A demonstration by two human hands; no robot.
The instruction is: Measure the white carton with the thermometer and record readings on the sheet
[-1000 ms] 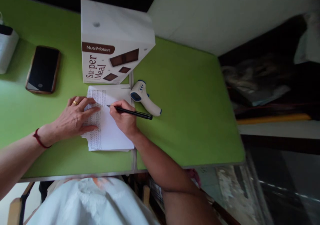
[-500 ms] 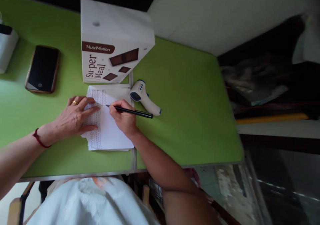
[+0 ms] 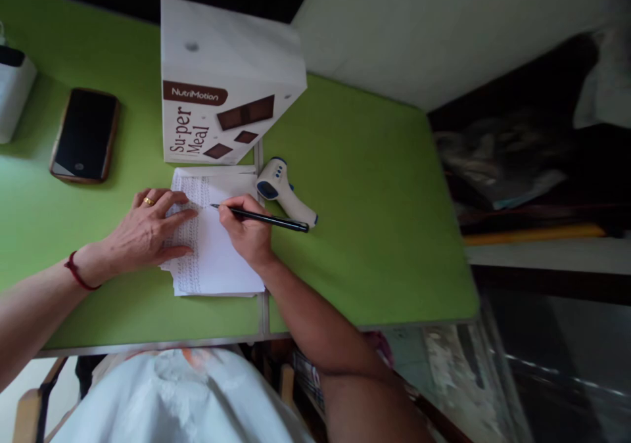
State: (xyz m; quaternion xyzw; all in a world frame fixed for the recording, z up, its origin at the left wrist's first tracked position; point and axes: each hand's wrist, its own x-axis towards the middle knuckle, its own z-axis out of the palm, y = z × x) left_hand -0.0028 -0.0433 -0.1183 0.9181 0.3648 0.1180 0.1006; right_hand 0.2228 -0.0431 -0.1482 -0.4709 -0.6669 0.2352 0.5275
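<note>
At the far left of the green bench (image 3: 374, 186) lies a dark phone (image 3: 85, 134). Nearer, the left hand (image 3: 142, 233) lies flat, fingers spread, pinning a stack of paper (image 3: 214, 259). Its left column is already filled with rows of small writing; the wide right part is blank. The right hand (image 3: 246, 229) has its fingers pinched on a black pen (image 3: 263, 217), tip on the sheet. Beyond stands a white box (image 3: 221, 81), with a thermometer gun (image 3: 283, 190) at right.
</note>
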